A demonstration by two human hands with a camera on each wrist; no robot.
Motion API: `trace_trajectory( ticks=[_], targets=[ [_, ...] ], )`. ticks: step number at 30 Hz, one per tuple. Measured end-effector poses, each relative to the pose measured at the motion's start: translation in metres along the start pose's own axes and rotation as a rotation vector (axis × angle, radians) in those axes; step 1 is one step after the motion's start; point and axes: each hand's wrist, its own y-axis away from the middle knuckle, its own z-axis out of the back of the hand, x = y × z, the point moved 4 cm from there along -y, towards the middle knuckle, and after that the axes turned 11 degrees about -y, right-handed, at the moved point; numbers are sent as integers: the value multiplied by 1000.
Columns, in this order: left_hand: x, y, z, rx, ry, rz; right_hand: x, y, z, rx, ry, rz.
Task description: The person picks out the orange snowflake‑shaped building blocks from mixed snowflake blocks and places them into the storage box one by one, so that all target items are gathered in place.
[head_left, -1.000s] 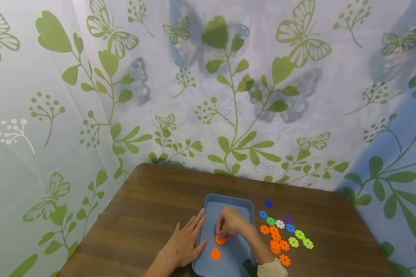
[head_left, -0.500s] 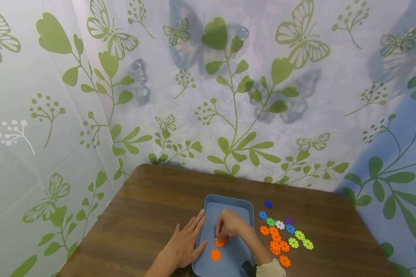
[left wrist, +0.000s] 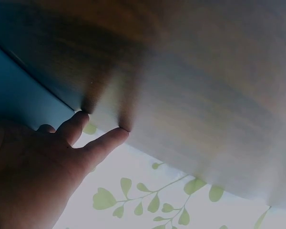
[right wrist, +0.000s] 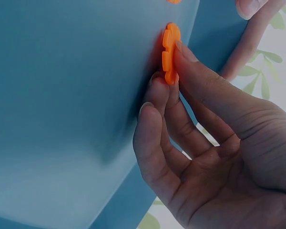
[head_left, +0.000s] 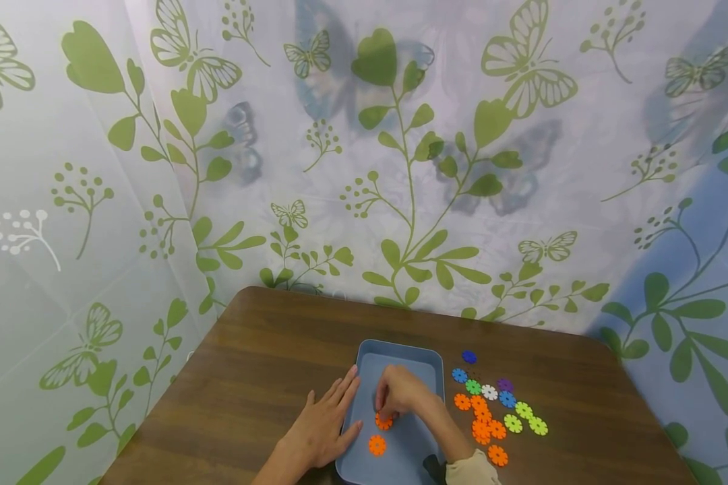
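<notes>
My right hand (head_left: pixel 400 391) reaches into a blue-grey tray (head_left: pixel 347 465) and pinches an orange notched plastic disc (right wrist: pixel 170 52) between thumb and fingers. In the right wrist view the disc is seen nearly edge-on, close over the tray floor. A second orange disc (head_left: pixel 377 445) lies flat in the tray, nearer the person. With its fingers stretched out, my left hand (head_left: pixel 321 428) lies along the tray's left side, the thumb over the rim. In the left wrist view, fingers of the left hand (left wrist: pixel 47 162) rest at the table beside the tray wall.
On the brown wooden table (head_left: pixel 267 357), right of the tray, several notched discs lie loose: an orange cluster (head_left: pixel 482 430), yellow-green ones (head_left: pixel 513 424), a white one (head_left: pixel 489 392), a purple one (head_left: pixel 505 384) and blue ones (head_left: pixel 469 357). A patterned curtain (head_left: pixel 352 148) hangs behind the table.
The right hand, with the orange disc, has shifted very slightly left in the head view. The left hand and the loose discs stay as they were.
</notes>
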Motion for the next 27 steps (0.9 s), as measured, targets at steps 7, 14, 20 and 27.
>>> trace_trajectory(
  ticks=[7, 14, 20, 27],
  targets=[
    [-1, 0, 3, 31, 4, 13, 0, -2, -1, 13, 11, -5],
    [-1, -1, 1, 47, 4, 23, -1, -3, -1, 11, 14, -16],
    [0, -1, 0, 23, -3, 12, 0, -1, -2, -4, 24, -17],
    [-3, -1, 7, 68, -8, 37, 3, 0, -2, -28, 66, -1]
  ],
)
